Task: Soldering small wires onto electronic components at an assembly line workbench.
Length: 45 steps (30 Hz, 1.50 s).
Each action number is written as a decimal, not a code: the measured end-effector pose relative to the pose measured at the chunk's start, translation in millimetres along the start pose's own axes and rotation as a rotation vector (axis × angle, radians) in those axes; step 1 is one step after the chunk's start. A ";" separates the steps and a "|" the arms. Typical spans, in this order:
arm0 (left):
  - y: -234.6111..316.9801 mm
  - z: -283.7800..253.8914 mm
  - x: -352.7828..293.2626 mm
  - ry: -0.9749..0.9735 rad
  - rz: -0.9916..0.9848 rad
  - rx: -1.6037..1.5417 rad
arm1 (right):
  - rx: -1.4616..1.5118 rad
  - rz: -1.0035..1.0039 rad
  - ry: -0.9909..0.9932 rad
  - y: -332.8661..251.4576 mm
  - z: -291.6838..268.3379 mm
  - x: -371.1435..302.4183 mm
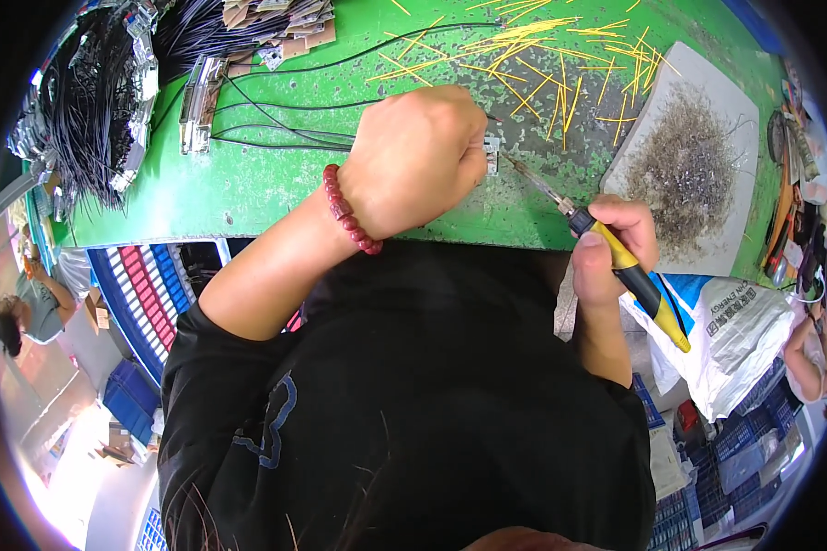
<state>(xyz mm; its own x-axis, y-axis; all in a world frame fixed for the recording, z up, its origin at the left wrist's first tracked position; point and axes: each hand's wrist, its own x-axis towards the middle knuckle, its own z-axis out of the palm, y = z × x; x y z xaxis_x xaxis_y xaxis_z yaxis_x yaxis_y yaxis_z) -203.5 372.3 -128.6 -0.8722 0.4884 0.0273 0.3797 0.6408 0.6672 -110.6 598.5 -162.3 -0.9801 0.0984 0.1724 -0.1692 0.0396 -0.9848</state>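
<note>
Right hand [611, 248]: fingers wrapped around a yellow-black soldering iron [616, 253], tip reaching toward the small metal part [492, 156].
Left hand [418, 156]: fisted on the green bench [248, 184], apparently pinching that part, mostly hidden.
Farther: yellow tubes [542, 55], black wires [276, 115].

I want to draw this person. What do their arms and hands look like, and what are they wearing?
Both forearms are bare. The left hand has a bracelet of round dark red beads around the wrist. The right hand has nothing on its wrist that I can see. No gloves on either hand. The person wears a black top with short sleeves and a blue outline design near the left shoulder.
</note>
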 end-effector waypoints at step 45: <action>-0.5 -15.0 19.6 -0.240 0.065 0.132 | -0.069 0.050 0.042 -3.1 5.5 0.5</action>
<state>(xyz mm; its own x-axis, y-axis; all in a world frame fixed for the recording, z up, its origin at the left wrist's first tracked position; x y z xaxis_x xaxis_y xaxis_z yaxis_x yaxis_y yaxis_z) -225.4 372.6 -117.2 -0.7527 0.6473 -0.1206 0.4831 0.6674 0.5668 -111.1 592.9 -159.4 -0.9816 0.1438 0.1257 -0.1117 0.1018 -0.9885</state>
